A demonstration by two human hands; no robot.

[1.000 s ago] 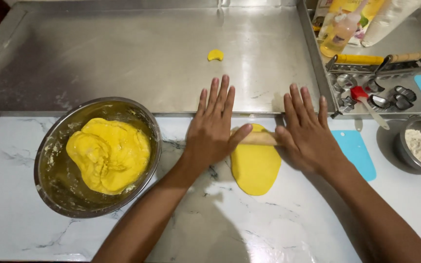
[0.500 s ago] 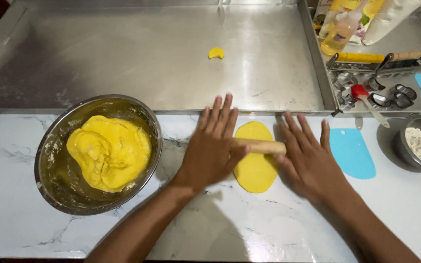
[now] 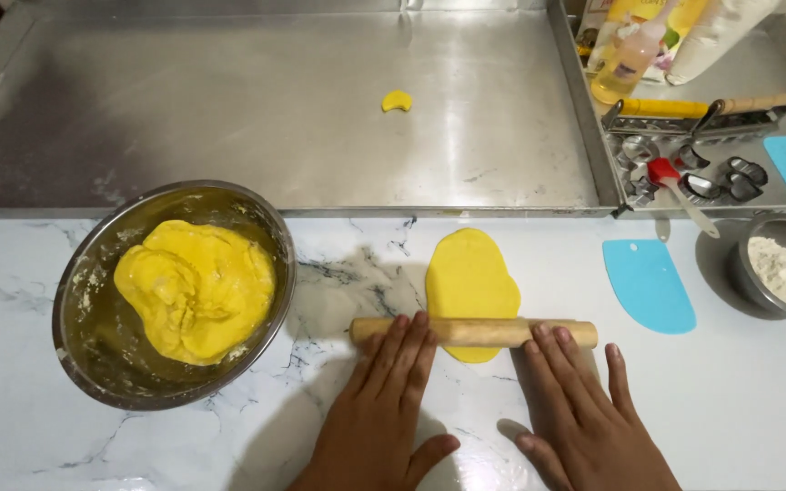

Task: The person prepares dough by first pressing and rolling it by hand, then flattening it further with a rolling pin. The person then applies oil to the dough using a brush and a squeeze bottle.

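Observation:
A flattened oval of yellow dough (image 3: 471, 277) lies on the white marble counter (image 3: 739, 400). A wooden rolling pin (image 3: 475, 332) rests across its near end. My left hand (image 3: 384, 400) lies flat with its fingertips on the pin's left part. My right hand (image 3: 584, 409) lies flat with its fingertips on the pin's right part. Both hands have their fingers stretched out and grip nothing.
A steel bowl (image 3: 93, 300) with a lump of yellow dough (image 3: 195, 286) stands at the left. A large steel tray (image 3: 229, 109) behind holds a small dough piece (image 3: 397, 100). At the right are a blue scraper (image 3: 649, 284), a flour bowl (image 3: 780, 268) and metal cutters (image 3: 711, 177).
Both hands have drawn the rolling pin toward me, from the dough's far part to its near end. The dough is now longer and thinner.

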